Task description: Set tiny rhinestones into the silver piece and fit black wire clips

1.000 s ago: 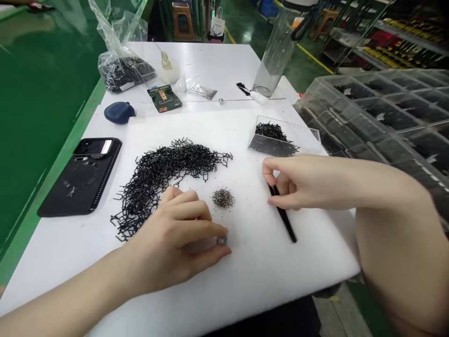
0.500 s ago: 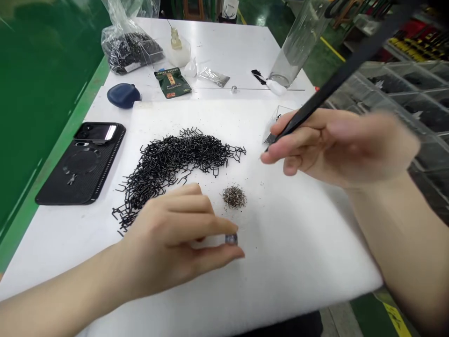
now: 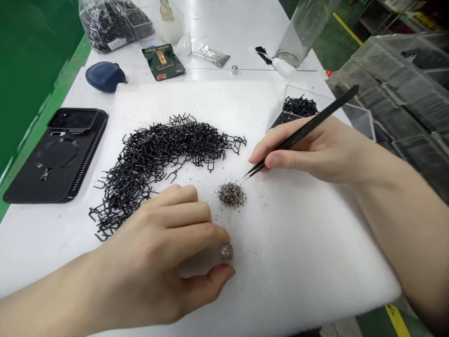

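My left hand [image 3: 171, 243] is low over the white foam sheet. Its index finger and thumb are spread apart around a small clear, purplish glass-like piece [image 3: 226, 251]. That piece sits close under the index fingertip, with a slight gap to the thumb. In my right hand [image 3: 312, 150] is a pair of black tweezers [image 3: 298, 133], held like a pen. Their fine tips are slightly apart, just above and right of a small heap of brown glittery granules [image 3: 232, 194]. Behind my left hand lies a curved pile of bent black wire pieces [image 3: 157, 150].
A clear box [image 3: 291, 105] of black pieces stands behind my right hand. At left are a phone [image 3: 56, 157] and a blue case [image 3: 105, 76]. A green packet [image 3: 163, 62], a bag of black pieces [image 3: 115, 23] and a glass cylinder [image 3: 301, 37] are farther back.
My left thumb has parted from the clear piece, which was pinched before. My right hand has lowered and turned, bringing the tweezer tips down near the granules. The view has shifted slightly.
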Demonstrator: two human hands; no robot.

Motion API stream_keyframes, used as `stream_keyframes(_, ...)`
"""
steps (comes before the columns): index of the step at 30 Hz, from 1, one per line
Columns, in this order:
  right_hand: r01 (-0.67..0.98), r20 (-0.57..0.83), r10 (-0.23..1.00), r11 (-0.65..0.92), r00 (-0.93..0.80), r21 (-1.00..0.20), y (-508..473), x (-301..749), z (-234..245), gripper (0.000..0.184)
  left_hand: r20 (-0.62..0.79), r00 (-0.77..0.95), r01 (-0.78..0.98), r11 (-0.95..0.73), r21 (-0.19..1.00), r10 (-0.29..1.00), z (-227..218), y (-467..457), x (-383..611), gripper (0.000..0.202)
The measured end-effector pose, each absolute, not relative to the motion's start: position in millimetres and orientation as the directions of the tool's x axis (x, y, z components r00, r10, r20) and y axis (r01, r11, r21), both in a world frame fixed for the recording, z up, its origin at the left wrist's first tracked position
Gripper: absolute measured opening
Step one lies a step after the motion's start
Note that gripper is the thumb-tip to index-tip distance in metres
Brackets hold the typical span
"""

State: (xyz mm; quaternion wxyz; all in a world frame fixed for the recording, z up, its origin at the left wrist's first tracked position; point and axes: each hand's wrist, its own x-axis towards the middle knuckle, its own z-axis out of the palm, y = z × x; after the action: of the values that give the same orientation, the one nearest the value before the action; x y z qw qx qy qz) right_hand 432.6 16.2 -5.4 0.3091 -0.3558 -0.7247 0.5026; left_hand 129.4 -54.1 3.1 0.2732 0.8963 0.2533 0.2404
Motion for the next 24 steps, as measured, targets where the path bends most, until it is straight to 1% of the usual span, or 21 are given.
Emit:
stream_keyframes(3, 0.17, 0.066, 0.827, 0.191, -0.558, -0.967, 17, 430, -6, 0.005, 0.309, 0.751, 0.322, -0.733, 0.599, 0.583, 0, -54, 130, 0.009)
stream_keyframes(7, 0.184, 0.025, 0.83, 0.152, -0.557, -0.971, 16, 428, -7, 0.008, 0.302, 0.758, 0.316, -0.731, 0.605, 0.578, -7, -52, 130, 0.007)
stream_keyframes(10, 0.148, 0.046, 0.819, 0.158, -0.572, -0.976, 15, 428, -8, 0.008, 0.304, 0.756, 0.32, -0.732, 0.601, 0.58, -8, -51, 128, 0.007)
stream_keyframes(14, 0.096, 0.076, 0.783, 0.171, -0.617, -0.981, 16, 428, -8, 0.013, 0.291, 0.761, 0.32, -0.726, 0.609, 0.58, -8, -52, 127, 0.006)
stream_keyframes(18, 0.13, 0.056, 0.78, 0.174, -0.623, -0.976, 17, 428, -8, 0.014, 0.305, 0.762, 0.316, -0.739, 0.595, 0.572, -6, -52, 129, 0.004)
stream_keyframes(24, 0.153, 0.033, 0.77, 0.169, -0.637, -0.974, 17, 428, -9, 0.016, 0.271, 0.778, 0.336, -0.74, 0.583, 0.567, 1, -49, 128, 0.003)
